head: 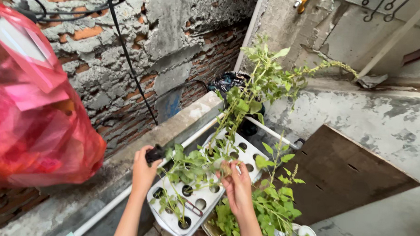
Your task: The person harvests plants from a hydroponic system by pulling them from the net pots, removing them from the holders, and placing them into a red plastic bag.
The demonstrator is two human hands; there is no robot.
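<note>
Right hand [238, 182] grips plant stem [228, 128], leaning up-right

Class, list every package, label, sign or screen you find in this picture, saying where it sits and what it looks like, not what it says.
Red plastic bag: hangs at far left by the brick wall; bulging, translucent red and pink, with flat pink packs inside.
No signs, screens or readable labels show elsewhere; the left hand and right hand are at a white planter tray of green plants.
</note>
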